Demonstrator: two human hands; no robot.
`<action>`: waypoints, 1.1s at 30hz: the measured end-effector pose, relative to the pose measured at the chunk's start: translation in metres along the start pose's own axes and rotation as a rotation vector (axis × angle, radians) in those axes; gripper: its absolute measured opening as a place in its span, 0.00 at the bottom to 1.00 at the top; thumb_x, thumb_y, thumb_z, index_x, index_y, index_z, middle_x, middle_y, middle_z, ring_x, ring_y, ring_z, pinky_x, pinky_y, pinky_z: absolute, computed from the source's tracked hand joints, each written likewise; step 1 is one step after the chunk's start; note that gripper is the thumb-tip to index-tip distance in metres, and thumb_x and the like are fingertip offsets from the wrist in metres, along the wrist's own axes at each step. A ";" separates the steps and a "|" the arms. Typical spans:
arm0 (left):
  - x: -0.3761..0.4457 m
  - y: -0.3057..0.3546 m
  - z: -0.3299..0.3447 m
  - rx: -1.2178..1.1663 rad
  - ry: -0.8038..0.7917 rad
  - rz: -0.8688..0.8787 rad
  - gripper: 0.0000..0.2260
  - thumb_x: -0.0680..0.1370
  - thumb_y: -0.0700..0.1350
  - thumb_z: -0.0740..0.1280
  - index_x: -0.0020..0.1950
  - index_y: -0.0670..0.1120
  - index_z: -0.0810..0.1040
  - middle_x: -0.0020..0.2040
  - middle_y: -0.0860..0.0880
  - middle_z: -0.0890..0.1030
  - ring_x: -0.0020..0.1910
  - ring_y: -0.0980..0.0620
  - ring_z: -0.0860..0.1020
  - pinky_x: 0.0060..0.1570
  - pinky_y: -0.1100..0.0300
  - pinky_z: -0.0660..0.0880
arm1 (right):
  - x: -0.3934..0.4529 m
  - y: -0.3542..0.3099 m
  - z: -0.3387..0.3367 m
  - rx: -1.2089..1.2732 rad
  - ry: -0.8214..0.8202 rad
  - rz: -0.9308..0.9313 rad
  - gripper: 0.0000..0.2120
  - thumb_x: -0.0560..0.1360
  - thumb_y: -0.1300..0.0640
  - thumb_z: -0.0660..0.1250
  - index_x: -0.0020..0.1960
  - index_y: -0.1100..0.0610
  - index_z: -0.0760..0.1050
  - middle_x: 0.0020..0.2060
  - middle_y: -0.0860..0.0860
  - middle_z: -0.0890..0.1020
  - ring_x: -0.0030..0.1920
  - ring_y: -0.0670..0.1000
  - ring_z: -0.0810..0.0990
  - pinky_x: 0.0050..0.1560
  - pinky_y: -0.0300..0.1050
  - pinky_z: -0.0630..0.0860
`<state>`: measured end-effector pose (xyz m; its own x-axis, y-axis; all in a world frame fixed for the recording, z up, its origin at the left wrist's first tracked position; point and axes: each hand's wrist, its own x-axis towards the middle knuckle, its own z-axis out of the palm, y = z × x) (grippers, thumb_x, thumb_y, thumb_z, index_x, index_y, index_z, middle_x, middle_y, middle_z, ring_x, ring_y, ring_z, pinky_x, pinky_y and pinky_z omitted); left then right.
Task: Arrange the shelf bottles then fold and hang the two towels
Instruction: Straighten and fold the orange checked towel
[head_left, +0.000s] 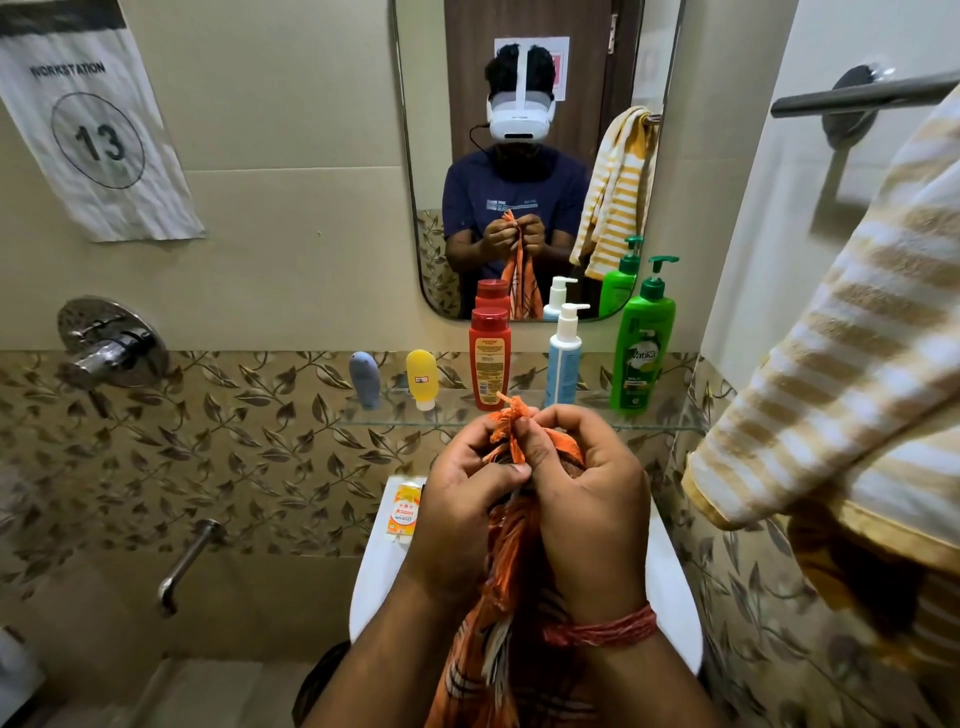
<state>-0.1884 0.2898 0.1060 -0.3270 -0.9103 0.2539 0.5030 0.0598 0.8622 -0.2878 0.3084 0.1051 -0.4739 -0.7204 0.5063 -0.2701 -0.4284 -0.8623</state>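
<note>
Both hands, left hand (462, 483) and right hand (587, 499), pinch the orange towel (511, 525) by its top edge. The cloth's long axis hangs straight down below the grip. The towel bar (852, 93) lies up and to the right, nearer the right hand.

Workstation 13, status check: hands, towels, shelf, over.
Left hand and right hand both pinching the orange towel at its top edge. Striped towel already on the bar. Five bottles upright on the glass shelf. Nothing in the way.

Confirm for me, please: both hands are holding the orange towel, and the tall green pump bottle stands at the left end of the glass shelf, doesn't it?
Not quite. In the head view, the tall green pump bottle stands at the right end of the glass shelf; a small grey tube is at the left end. Both the left hand and right hand do hold the orange towel.
</note>
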 end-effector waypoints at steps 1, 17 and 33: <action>0.002 0.000 0.000 0.024 0.014 0.008 0.17 0.73 0.36 0.64 0.56 0.48 0.85 0.53 0.37 0.84 0.53 0.39 0.83 0.51 0.52 0.81 | 0.003 0.001 0.000 0.041 -0.018 0.036 0.02 0.75 0.52 0.74 0.46 0.47 0.81 0.41 0.43 0.85 0.44 0.45 0.84 0.44 0.49 0.83; 0.030 0.006 -0.007 0.188 0.226 0.005 0.12 0.81 0.36 0.63 0.57 0.47 0.83 0.54 0.43 0.86 0.56 0.42 0.84 0.59 0.41 0.79 | 0.041 0.014 -0.025 -0.196 -0.356 -0.185 0.06 0.76 0.51 0.69 0.52 0.48 0.80 0.44 0.41 0.83 0.48 0.43 0.82 0.46 0.40 0.79; 0.047 0.006 -0.007 0.053 0.198 -0.011 0.10 0.81 0.39 0.62 0.57 0.43 0.82 0.53 0.39 0.85 0.53 0.40 0.85 0.52 0.49 0.82 | 0.050 0.006 -0.003 -0.189 -0.213 -0.150 0.08 0.77 0.52 0.69 0.40 0.52 0.80 0.33 0.47 0.81 0.34 0.47 0.79 0.31 0.37 0.72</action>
<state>-0.1956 0.2447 0.1199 -0.1657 -0.9736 0.1572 0.4559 0.0657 0.8876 -0.3158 0.2715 0.1257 -0.2362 -0.7632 0.6014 -0.4839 -0.4443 -0.7539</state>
